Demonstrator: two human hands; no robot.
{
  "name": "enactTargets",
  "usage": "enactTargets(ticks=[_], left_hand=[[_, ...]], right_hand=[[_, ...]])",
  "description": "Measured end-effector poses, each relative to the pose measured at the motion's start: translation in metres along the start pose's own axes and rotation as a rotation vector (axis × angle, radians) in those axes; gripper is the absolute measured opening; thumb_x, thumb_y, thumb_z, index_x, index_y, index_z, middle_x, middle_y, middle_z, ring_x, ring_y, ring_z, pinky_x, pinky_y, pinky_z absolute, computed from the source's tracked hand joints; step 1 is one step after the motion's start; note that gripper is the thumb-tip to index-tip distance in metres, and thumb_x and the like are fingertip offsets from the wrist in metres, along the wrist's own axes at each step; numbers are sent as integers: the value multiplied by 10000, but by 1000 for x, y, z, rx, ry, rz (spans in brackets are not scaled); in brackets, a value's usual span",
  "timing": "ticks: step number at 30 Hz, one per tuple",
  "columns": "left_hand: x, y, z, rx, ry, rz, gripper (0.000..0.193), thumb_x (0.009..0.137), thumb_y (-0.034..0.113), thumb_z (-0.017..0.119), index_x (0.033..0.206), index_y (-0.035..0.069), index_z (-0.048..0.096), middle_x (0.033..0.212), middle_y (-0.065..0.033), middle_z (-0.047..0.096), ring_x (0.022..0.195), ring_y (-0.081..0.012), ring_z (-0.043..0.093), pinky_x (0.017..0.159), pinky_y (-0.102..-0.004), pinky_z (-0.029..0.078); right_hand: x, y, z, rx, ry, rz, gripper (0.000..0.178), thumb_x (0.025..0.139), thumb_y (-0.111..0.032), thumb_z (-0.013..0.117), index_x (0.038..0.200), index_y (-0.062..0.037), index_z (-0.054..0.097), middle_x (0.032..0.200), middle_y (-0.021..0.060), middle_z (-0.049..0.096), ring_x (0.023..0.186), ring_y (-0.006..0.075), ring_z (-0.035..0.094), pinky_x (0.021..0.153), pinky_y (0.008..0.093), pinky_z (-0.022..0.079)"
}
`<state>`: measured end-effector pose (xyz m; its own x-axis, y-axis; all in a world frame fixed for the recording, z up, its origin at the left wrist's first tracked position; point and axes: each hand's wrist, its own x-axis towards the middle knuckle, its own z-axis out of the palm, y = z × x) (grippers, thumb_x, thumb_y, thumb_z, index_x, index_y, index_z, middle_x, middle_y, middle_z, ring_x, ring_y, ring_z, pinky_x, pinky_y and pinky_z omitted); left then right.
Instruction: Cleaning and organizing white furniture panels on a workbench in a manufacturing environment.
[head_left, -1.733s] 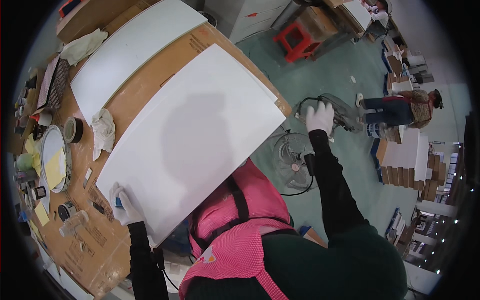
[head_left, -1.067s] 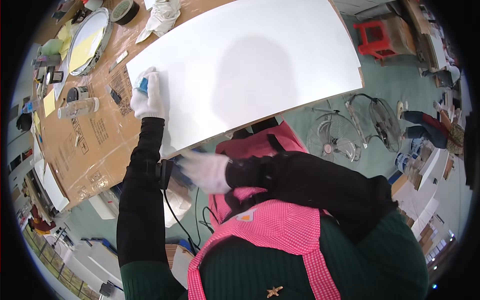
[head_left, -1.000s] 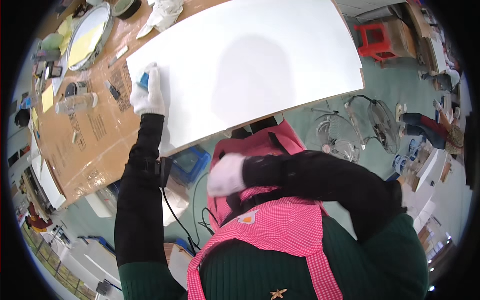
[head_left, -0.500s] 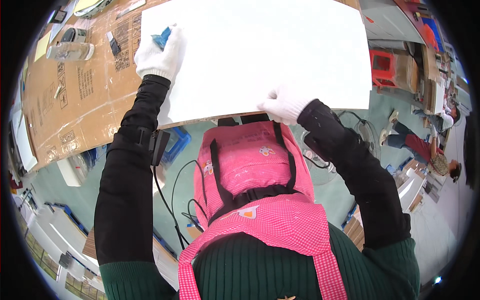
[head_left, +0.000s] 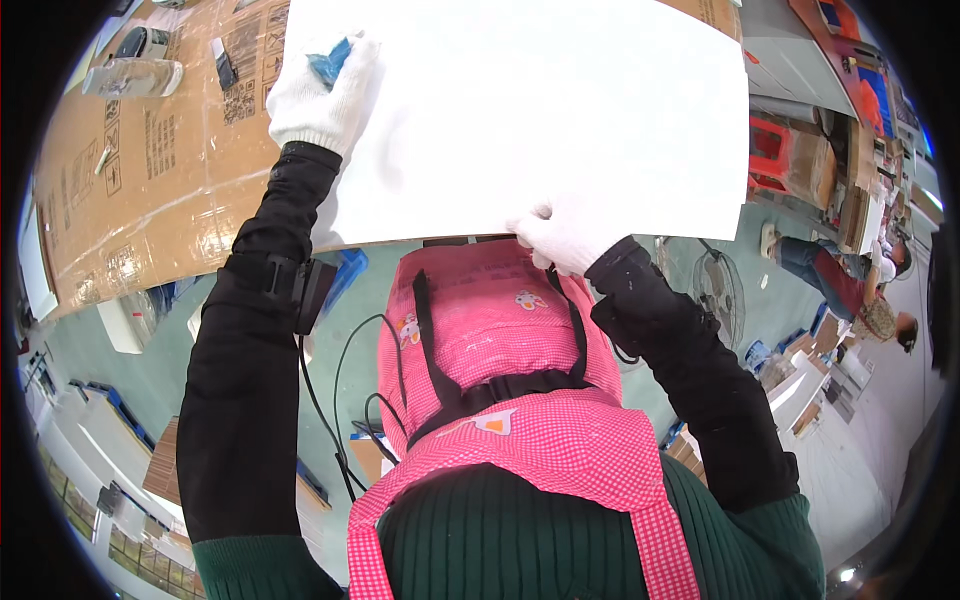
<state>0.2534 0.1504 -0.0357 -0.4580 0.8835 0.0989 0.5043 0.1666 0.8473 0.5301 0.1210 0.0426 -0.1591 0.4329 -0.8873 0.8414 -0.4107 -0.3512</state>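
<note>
A large flat white sheet (head_left: 530, 120) lies on the cardboard-covered table in front of me. My left hand (head_left: 318, 105), in a white knit glove, rests at the sheet's left edge. Its fingers are closed round a crumpled blue cloth-like piece (head_left: 328, 66), part of which sticks out by the thumb. At the near edge, right of the middle, my right hand (head_left: 568, 232), also gloved, holds the sheet with thumb above and the other fingers curled at the rim. The underside of that grip is hidden.
On the brown cardboard (head_left: 190, 190) at left are a clear bottle (head_left: 132, 78), a dark jar (head_left: 143, 42) and a small black-and-white tool (head_left: 223, 64). A red stool (head_left: 768, 155) and a fan (head_left: 718, 295) stand right. Another person (head_left: 835, 275) is farther right. Cables (head_left: 340, 400) hang beside me.
The view has turned slightly, so the sheet's right side and the stool sit lower and the bottle higher. Both hands keep their grips, with little movement.
</note>
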Motion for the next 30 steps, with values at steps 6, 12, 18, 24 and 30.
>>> enactTargets(ticks=[6,12,18,24,30], left_hand=[[3,-8,2,10,60,67,445,800,466,694,1071,113,713,943,-98,713,872,-216,687,812,-304,512],[-3,10,-3,73,-8,4,327,880,268,675,1091,18,676,1068,-70,695,961,-116,628,881,-244,468],[-3,20,-1,-23,-13,93,279,860,228,679,1044,19,691,1082,-72,687,998,-153,626,912,-266,457],[-4,16,-2,62,0,129,269,847,219,685,1020,14,694,1104,-75,679,1023,-171,622,924,-286,450],[-2,17,-3,66,4,118,254,844,230,677,990,23,699,1101,-86,677,1032,-185,622,926,-286,449]], right_hand=[[1,8,-6,-38,-53,-57,330,856,-341,600,669,-69,583,516,40,555,433,95,507,398,267,397],[-3,3,-8,-132,-42,-94,354,866,-345,591,653,-63,578,521,51,574,420,101,514,409,268,421],[-2,-1,-5,-182,24,-64,310,854,-300,593,678,-47,620,531,48,600,442,112,570,429,274,465],[-3,2,-8,-185,-20,-49,225,844,-230,591,735,-43,650,586,50,620,472,119,601,427,261,478],[2,13,-9,-111,27,-173,357,846,-286,538,571,-98,668,510,10,628,439,107,586,524,264,515]])
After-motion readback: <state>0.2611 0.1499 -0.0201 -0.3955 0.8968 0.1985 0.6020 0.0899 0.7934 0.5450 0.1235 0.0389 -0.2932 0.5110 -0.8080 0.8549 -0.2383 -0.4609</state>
